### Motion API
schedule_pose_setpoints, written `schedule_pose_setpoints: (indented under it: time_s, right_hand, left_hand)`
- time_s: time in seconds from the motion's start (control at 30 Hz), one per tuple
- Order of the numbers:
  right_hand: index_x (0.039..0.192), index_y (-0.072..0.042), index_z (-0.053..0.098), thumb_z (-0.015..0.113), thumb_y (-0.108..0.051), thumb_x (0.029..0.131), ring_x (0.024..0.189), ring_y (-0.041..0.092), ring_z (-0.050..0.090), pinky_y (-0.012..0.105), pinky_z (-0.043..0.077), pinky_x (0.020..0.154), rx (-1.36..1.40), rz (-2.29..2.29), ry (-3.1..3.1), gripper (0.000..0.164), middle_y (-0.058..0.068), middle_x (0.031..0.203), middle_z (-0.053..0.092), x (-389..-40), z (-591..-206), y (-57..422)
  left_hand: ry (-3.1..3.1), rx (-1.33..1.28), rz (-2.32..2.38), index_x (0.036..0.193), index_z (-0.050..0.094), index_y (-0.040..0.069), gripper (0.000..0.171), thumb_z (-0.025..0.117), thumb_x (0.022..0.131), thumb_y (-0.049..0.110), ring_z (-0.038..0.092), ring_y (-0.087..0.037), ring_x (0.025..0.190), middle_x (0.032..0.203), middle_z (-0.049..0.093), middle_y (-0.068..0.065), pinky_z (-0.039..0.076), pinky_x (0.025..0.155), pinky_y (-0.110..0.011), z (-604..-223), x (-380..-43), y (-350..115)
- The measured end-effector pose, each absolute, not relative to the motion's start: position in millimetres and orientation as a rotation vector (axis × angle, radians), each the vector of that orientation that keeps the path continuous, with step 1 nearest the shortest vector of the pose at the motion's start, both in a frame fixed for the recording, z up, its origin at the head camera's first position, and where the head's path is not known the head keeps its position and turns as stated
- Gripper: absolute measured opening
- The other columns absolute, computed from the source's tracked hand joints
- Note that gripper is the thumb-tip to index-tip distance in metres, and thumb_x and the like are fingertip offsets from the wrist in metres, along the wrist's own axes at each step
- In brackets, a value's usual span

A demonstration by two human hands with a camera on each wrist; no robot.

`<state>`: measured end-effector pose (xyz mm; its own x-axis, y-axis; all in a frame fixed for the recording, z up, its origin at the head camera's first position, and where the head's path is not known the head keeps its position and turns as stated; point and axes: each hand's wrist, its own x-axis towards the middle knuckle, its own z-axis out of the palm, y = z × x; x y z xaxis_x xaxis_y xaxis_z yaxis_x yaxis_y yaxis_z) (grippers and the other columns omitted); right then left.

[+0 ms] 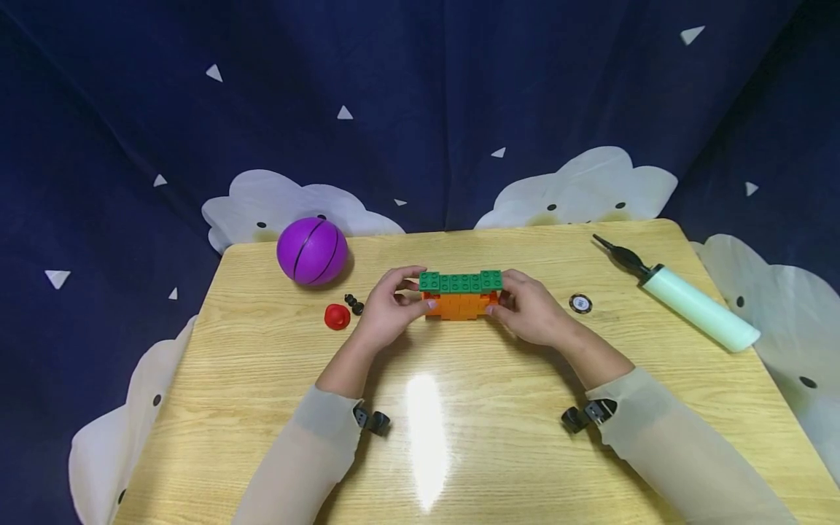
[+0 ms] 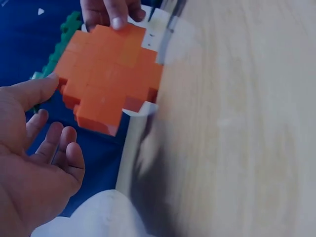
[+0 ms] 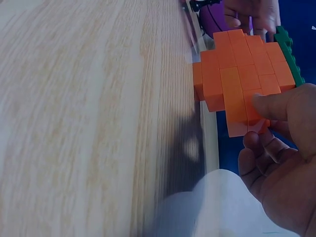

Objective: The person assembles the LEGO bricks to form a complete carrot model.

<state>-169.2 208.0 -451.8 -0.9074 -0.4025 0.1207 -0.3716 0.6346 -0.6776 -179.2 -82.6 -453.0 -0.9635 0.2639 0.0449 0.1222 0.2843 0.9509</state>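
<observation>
A toy-brick build with an orange body [image 1: 459, 306] and a green studded top [image 1: 459, 283] is held upright between both hands over the middle of the table. My left hand [image 1: 387, 310] grips its left end, thumb at the front and fingers toward the back. At the other end my right hand [image 1: 531, 313] pinches it, its thumb pressed on the front face. From the left wrist view, the orange bricks [image 2: 106, 69] show a stepped outline. In the right wrist view, the orange bricks [image 3: 237, 69] are closely joined, with green bricks [image 3: 291, 54] along one side.
A purple ball [image 1: 312, 251] sits at the back left of the wooden table [image 1: 262, 408]. Nearer are a small red hat-shaped piece [image 1: 337, 316] and a black beaded piece [image 1: 354, 304]. Right of the hands lie a round chip [image 1: 580, 303] and a pale green hand pump [image 1: 698, 306].
</observation>
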Motion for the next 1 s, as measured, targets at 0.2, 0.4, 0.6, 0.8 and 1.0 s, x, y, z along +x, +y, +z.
schedule_pose_setpoints:
  time_s: [0.2,0.4,0.6,0.8,1.0]
  right_hand:
    - [0.124,-0.011,0.069,0.075,-0.012,0.095,0.092,0.021,0.063,0.037,0.054,0.075,-0.676,-1.133,2.827,0.03,0.008,0.122,0.063,-170.6,-452.5,209.2]
    - [0.117,-0.013,0.068,0.076,-0.013,0.095,0.09,0.02,0.064,0.037,0.054,0.072,-0.653,-1.137,2.835,0.023,0.005,0.117,0.064,-172.7,-453.8,210.2]
    - [0.112,-0.013,0.069,0.076,-0.014,0.095,0.087,0.021,0.062,0.037,0.053,0.073,-0.627,-1.141,2.846,0.018,0.006,0.113,0.065,-172.3,-456.2,210.5]
    - [0.103,-0.012,0.068,0.078,-0.015,0.095,0.079,0.02,0.059,0.036,0.051,0.07,-0.61,-1.125,2.862,0.013,0.005,0.104,0.064,-170.9,-458.2,210.3]
    - [0.096,-0.01,0.066,0.077,-0.016,0.095,0.076,0.02,0.056,0.034,0.049,0.067,-0.566,-1.145,2.837,0.013,0.004,0.095,0.062,-168.2,-457.1,211.0]
  left_hand:
    - [2.421,0.305,1.662,0.136,0.064,0.013,0.053,0.084,0.087,0.017,0.061,-0.028,0.12,0.13,0.062,-0.001,0.049,0.098,-0.044,-466.0,-180.6,-84.8]
    - [2.461,0.31,1.597,0.127,0.07,0.016,0.038,0.082,0.09,0.014,0.064,-0.025,0.114,0.118,0.069,-0.002,0.05,0.097,-0.044,-474.7,-180.3,-83.4]
    - [2.5,0.292,1.596,0.12,0.07,0.013,0.031,0.081,0.091,0.013,0.064,-0.023,0.097,0.107,0.07,-0.007,0.054,0.081,-0.038,-477.9,-179.5,-82.0]
    - [2.52,0.278,1.598,0.12,0.071,0.012,0.032,0.082,0.09,0.011,0.064,-0.022,0.093,0.103,0.07,-0.009,0.054,0.078,-0.035,-476.2,-177.1,-79.9]
    - [2.508,0.281,1.599,0.123,0.07,0.013,0.034,0.081,0.091,0.01,0.065,-0.023,0.095,0.107,0.069,-0.006,0.056,0.078,-0.035,-473.8,-175.3,-79.7]
